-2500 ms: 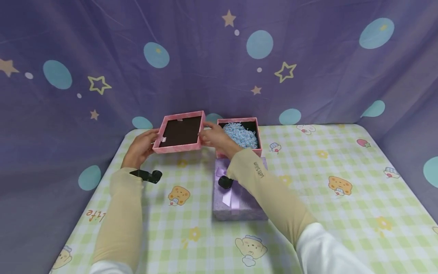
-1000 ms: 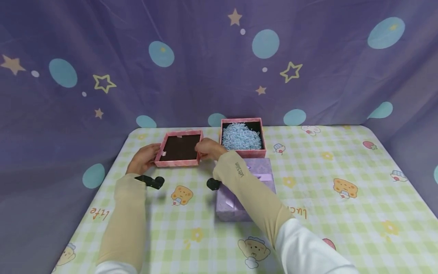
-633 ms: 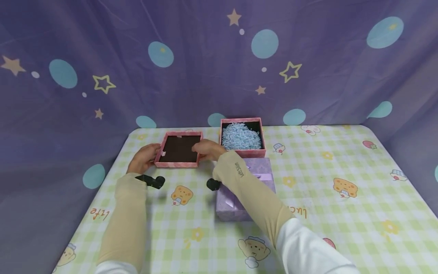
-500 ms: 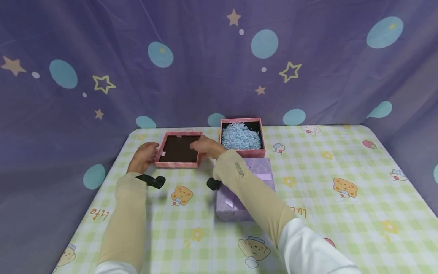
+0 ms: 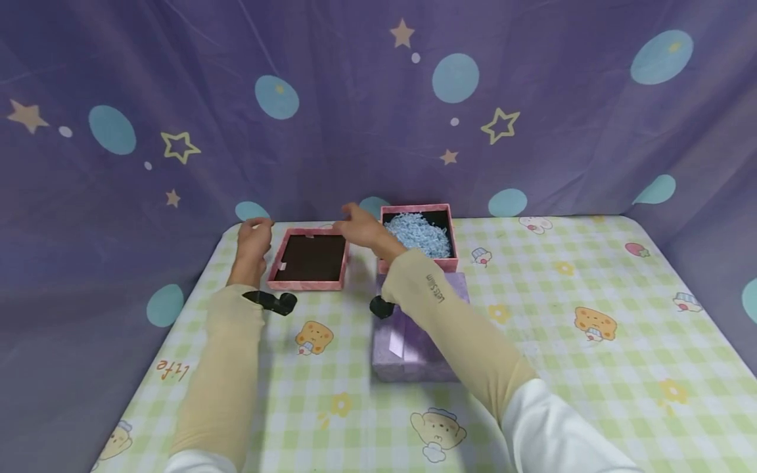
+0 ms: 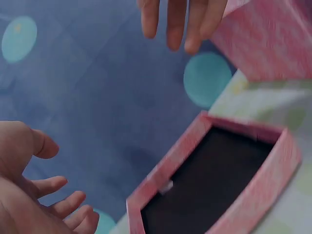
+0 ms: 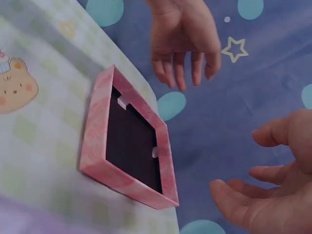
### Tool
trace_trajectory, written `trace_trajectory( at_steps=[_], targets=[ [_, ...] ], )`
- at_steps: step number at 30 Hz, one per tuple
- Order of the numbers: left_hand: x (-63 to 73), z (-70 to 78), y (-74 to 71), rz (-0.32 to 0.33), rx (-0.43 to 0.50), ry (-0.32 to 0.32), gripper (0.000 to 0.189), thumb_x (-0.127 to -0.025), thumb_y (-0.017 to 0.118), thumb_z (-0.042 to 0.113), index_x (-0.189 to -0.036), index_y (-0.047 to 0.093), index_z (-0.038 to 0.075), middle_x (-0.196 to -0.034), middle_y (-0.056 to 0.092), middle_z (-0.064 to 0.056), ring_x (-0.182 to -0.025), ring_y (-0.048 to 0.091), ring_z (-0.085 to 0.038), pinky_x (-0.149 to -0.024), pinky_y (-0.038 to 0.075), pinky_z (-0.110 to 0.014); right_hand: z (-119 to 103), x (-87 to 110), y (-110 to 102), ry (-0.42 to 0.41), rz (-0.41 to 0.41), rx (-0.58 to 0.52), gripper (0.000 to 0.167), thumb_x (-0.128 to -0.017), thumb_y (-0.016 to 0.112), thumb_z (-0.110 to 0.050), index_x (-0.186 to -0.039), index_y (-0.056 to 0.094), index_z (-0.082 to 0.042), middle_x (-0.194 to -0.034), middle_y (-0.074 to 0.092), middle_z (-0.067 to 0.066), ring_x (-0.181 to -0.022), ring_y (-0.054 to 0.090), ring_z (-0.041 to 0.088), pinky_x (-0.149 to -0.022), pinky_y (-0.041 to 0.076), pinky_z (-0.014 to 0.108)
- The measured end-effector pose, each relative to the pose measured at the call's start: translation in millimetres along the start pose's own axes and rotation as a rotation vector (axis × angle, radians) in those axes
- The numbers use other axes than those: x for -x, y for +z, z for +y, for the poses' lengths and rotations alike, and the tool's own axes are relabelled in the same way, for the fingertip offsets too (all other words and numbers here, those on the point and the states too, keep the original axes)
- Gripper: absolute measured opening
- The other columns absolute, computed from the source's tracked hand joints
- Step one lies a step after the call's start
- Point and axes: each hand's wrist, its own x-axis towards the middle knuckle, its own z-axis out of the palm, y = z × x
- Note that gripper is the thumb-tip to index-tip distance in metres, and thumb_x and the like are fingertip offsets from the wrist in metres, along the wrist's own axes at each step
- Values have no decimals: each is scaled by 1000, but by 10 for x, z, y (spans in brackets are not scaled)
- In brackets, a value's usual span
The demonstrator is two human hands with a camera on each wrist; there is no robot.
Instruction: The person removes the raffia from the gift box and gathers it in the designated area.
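Taking the shallow pink lid (image 5: 313, 257) as the middle of a clock with 12 toward the purple curtain (image 5: 355, 157), an open pink box (image 5: 434, 265) sits near it at 3 o'clock, part filled with blue paper shreds (image 5: 426, 236). At 4 o'clock, on the near side of that box, is a purple box (image 5: 422, 358) with a lavender ribbon (image 5: 398, 343); whether the 2 boxes touch I cannot tell. The right beige sleeve (image 5: 467, 335) crosses over the purple box and hides much of it, while the right hand and wrist block the pink box's near left corner. A black wrist fitting (image 5: 381, 307) also covers part of the purple box. The lid lies flat on the checked tablecloth (image 5: 331, 433), its hollow dark side facing up, with 2 small pale tabs inside at 12 and 9. Its near edge runs about from 9 to 3; it looks almost square, so I cannot pick out a long axis. The left hand (image 5: 252, 246) is just beside the lid at 10 o'clock and the right hand (image 5: 363, 230) at 2, both clear of it, fingers loosely bent and thumbs apart from them.
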Motion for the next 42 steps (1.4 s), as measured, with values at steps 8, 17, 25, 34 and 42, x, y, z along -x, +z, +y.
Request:
trace_trajectory(
  at_steps=[8,17,25,34,42],
  targets=[
    [168,239,238,-127,37,28,51,-99,44,27,-144,32,7,-145,35,-11,-124,40,-23,-107,38,-35,56,111,-184,-83,115,46,50,-98,51,-29,-144,37,-17,-140,48,7,-126,48,24,-102,43,41],
    [289,329,563,-265,34,88,49,-98,48,22,-143,36,5,-141,43,-15,-113,51,-21,-92,47,-29,118,205,-419,-122,196,44,49,-96,55,-25,-142,41,-16,-140,49,9,-127,48,24,-102,44,40],
    [397,397,811,-396,52,85,48,-98,49,17,-143,35,3,-145,40,-15,-122,50,-29,-103,45,-40,229,278,-631,-98,201,76,52,-96,57,-27,-144,39,-18,-143,45,8,-130,44,26,-102,43,42],
    [479,394,1013,-525,-6,106,51,-99,47,15,-146,31,1,-143,41,-22,-126,49,-35,-105,44,-40,368,301,-820,-26,227,154,56,-94,60,-32,-143,39,-15,-145,43,13,-128,46,29,-101,44,45],
    [539,331,1169,-648,-36,121,57,-98,45,6,-148,21,-5,-139,38,-29,-128,46,-40,-105,43,-42,497,317,-912,51,179,247,61,-91,61,-29,-142,38,-3,-143,43,18,-129,43,32,-106,39,45]
  ],
)
